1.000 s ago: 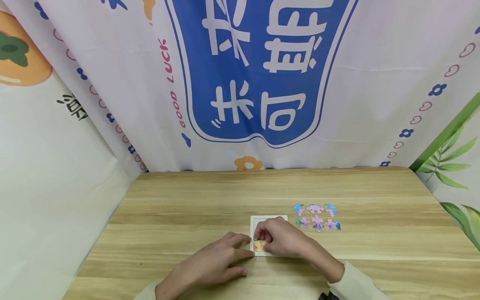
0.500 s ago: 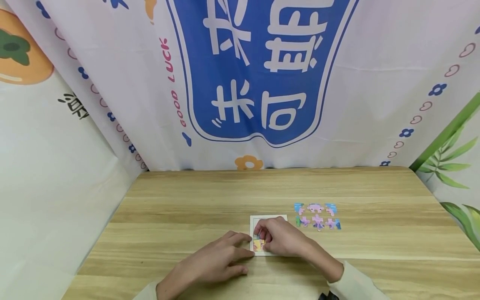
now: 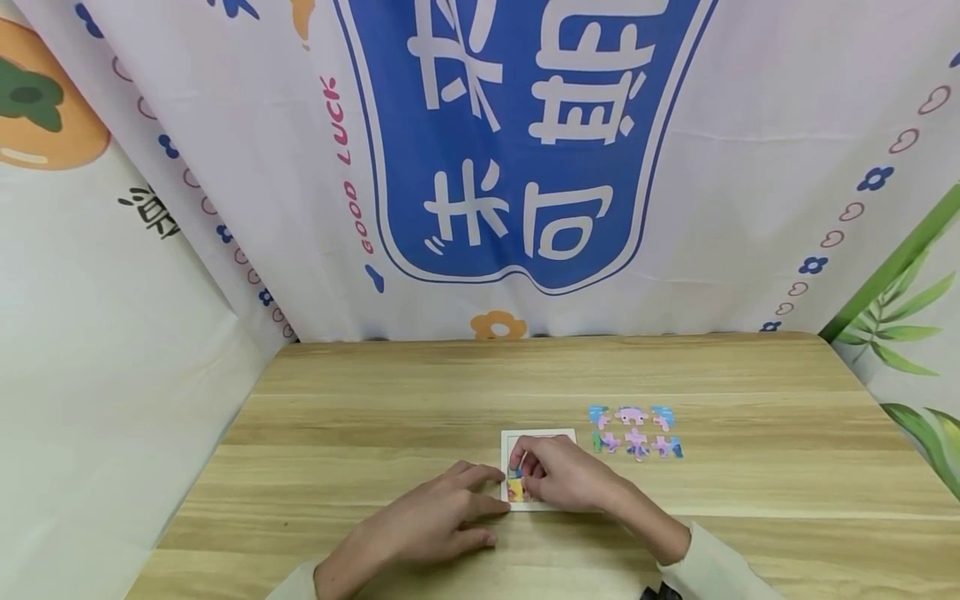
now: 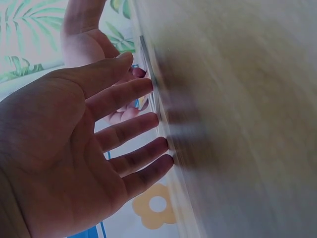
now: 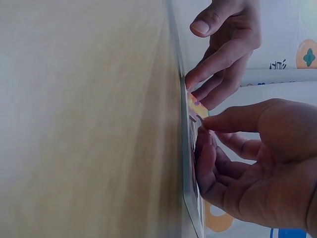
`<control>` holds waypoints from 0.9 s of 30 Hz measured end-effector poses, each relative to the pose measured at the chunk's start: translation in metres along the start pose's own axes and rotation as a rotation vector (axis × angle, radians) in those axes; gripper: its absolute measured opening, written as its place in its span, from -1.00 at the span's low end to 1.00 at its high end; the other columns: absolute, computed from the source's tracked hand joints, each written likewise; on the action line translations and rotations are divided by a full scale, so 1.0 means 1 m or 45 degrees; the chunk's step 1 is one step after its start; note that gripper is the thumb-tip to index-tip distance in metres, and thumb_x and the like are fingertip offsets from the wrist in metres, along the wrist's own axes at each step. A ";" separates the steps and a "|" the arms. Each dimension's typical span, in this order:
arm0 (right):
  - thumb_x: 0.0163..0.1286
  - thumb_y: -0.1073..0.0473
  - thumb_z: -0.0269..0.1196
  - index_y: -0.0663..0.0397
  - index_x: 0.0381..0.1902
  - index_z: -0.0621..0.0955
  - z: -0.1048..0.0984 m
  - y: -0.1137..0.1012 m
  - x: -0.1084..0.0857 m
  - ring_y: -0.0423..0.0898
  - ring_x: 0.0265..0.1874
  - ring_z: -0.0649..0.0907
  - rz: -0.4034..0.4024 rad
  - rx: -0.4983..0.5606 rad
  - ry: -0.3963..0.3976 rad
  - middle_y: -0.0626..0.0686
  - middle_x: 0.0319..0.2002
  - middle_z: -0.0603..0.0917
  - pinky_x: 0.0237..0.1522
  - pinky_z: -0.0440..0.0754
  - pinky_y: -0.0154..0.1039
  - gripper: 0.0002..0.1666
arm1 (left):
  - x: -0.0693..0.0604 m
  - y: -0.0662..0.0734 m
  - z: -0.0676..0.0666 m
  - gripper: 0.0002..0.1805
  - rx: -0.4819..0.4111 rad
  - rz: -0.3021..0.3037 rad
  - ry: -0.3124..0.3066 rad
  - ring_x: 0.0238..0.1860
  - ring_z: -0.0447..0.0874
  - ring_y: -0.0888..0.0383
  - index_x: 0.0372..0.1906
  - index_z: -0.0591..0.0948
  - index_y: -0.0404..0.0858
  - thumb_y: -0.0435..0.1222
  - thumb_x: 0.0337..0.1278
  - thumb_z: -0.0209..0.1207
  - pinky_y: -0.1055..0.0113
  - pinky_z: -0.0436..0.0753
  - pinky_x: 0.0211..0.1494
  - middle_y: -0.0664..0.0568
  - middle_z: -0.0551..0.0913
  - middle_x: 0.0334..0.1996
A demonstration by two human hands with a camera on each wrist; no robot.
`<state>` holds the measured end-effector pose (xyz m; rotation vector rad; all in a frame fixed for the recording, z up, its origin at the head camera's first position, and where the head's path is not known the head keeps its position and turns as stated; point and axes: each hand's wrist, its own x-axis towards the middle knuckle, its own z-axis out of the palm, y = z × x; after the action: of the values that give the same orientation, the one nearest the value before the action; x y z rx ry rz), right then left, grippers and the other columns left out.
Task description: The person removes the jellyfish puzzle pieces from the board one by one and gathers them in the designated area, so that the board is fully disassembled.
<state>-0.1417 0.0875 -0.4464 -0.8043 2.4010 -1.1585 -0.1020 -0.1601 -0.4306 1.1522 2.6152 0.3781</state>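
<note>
A white puzzle frame (image 3: 505, 454) lies on the table in the head view. My right hand (image 3: 573, 475) bends over it and pinches a small jigsaw piece (image 5: 200, 120) between thumb and fingers, its edge tilted up in the right wrist view. A yellow piece (image 3: 514, 490) lies in the frame's near left corner, with a bit of blue (image 3: 516, 472) showing just beyond it. The right hand hides much of the frame's inside. At the frame's left edge, the fingertips of my left hand (image 3: 442, 521) touch the rim, fingers spread and nearly straight.
Several loose jigsaw pieces, pink and blue, lie in two rows to the right of the frame, among them a pink top piece (image 3: 631, 415) and a purple one (image 3: 637, 444). The wooden table (image 3: 360, 417) ends at a printed curtain (image 3: 712, 233) behind.
My right fingers have shifted slightly within the frame, and a bit of blue now shows beneath them. The left hand and the loose pieces stay where they were.
</note>
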 end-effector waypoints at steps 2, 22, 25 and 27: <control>0.42 0.48 0.21 0.14 -0.10 0.65 0.000 0.000 0.000 -0.24 -0.43 0.66 -0.002 0.039 -0.011 -0.02 -0.35 0.70 -0.36 0.61 -0.41 -0.79 | 0.000 0.000 0.000 -0.58 0.000 0.000 0.001 0.45 0.49 0.08 0.35 0.72 0.02 0.00 0.52 0.28 0.14 0.61 0.47 0.05 0.51 0.51; 0.49 0.43 0.15 0.12 -0.06 0.64 -0.002 0.004 0.000 -0.24 -0.49 0.59 0.035 0.160 -0.033 0.00 -0.33 0.68 -0.42 0.57 -0.40 -0.80 | 0.000 0.000 0.000 -0.57 -0.014 -0.020 -0.004 0.46 0.48 0.09 0.36 0.71 0.06 0.01 0.52 0.28 0.13 0.62 0.47 0.07 0.50 0.52; 0.50 0.42 0.15 0.13 -0.04 0.63 -0.004 0.004 -0.002 -0.22 -0.48 0.61 0.036 0.175 -0.036 0.01 -0.33 0.67 -0.42 0.58 -0.39 -0.80 | 0.000 -0.001 0.000 -0.58 -0.012 -0.022 -0.008 0.48 0.47 0.09 0.36 0.71 0.06 0.01 0.53 0.27 0.12 0.61 0.48 0.08 0.48 0.54; 0.50 0.42 0.15 0.15 -0.03 0.63 -0.006 0.005 -0.004 -0.19 -0.47 0.64 0.041 0.196 -0.040 0.02 -0.32 0.67 -0.42 0.60 -0.39 -0.81 | 0.000 -0.001 0.000 -0.58 -0.008 -0.016 -0.011 0.48 0.46 0.08 0.36 0.71 0.06 0.01 0.54 0.26 0.12 0.60 0.49 0.09 0.47 0.55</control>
<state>-0.1436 0.0961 -0.4459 -0.7263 2.2589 -1.2896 -0.1025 -0.1607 -0.4309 1.1319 2.6107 0.3776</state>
